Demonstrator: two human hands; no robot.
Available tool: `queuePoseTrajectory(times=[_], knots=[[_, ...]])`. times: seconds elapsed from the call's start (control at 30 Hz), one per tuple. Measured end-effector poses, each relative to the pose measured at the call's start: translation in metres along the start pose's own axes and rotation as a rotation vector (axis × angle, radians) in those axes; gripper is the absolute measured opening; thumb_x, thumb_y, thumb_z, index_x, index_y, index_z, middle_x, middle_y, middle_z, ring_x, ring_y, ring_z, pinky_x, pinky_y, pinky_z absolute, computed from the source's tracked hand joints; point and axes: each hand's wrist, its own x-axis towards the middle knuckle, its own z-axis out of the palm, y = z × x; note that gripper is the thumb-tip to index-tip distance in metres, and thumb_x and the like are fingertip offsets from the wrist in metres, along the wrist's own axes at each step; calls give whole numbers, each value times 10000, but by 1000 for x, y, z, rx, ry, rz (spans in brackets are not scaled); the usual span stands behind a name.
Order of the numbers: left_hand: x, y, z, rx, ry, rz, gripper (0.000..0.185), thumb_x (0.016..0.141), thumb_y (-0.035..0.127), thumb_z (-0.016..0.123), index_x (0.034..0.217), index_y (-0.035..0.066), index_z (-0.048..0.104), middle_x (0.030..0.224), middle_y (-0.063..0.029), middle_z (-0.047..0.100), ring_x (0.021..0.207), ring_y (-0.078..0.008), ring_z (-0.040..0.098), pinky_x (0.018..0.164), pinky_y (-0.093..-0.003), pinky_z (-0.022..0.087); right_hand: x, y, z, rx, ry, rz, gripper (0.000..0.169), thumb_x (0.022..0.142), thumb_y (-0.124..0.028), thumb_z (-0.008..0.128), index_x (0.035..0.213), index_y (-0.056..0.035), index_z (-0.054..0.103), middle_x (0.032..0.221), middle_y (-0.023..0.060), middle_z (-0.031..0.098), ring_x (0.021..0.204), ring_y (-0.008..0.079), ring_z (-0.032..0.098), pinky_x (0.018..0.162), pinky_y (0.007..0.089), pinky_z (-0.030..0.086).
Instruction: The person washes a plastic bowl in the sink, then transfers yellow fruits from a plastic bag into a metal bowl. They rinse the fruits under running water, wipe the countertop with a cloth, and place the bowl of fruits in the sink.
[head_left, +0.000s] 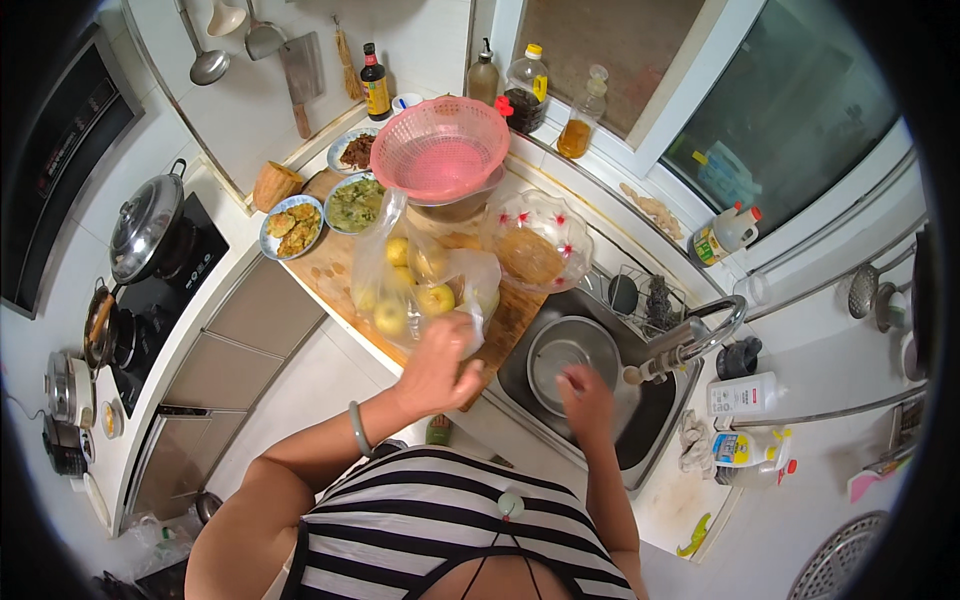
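Observation:
A clear plastic bag (463, 279) of round yellow fruit (436, 299), perhaps apples or pears, lies on a wooden board (319, 253). My left hand (442, 367) is at the bag's near edge, thumb spread from the bent fingers. Blur hides whether its fingertips grip the plastic. Over the sink (517, 375), my right hand (585, 401) hovers beside a round steel basin (540, 367), fingers curled and blurred. Whether it holds anything small is unclear. Right of the bag stands a scalloped clear bowl (577, 247) with red flower patterns.
A pink colander (442, 169) sits on a metal bowl behind the bag. Plates of greens (356, 202) and fried slices (292, 227) stand to the left. The faucet (675, 352) reaches over the sink. A lidded wok (146, 225) rests on the stove at left.

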Motion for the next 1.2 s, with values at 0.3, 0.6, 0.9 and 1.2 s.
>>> queuePoseTrajectory(times=[0.3, 0.6, 0.9, 1.2], knots=[[15, -63, -29, -41, -39, -26, 370, 792, 143, 484, 1126, -17, 471, 1082, -254, 511, 1038, -421, 470, 875, -497, 390, 127, -245, 33, 359, -303, -778, 146, 858, -124, 552, 955, -22, 592, 953, 153, 613, 839, 317, 606, 710, 386, 478], [-17, -84, -61, 374, -571, -409, 250, 809, 181, 512, 966, 24, 629, 867, -143, 657, 735, -328, 643, 636, -391, 522, 164, -148, 125, -591, -651, -579, 244, 821, -236, 560, 910, -43, 678, 915, 142, 663, 891, 292, 638, 732, 417, 504], [5, -141, -39, 181, -368, -500, 302, 803, 99, 548, 1102, 63, 566, 889, -162, 650, 815, -355, 629, 706, -428, 508, 141, -160, 184, -699, -489, -528, 346, 771, -178, 614, 1094, -63, 568, 992, 131, 625, 963, 283, 597, 775, 361, 490], [-21, -195, 18, 577, -477, -176, 433, 696, 143, 657, 1118, 90, 573, 1129, -149, 576, 1048, -323, 562, 863, -418, 474, 141, -119, 186, -398, -487, -203, 376, 663, -270, 727, 948, -40, 641, 899, 171, 629, 898, 300, 606, 754, 372, 495]])
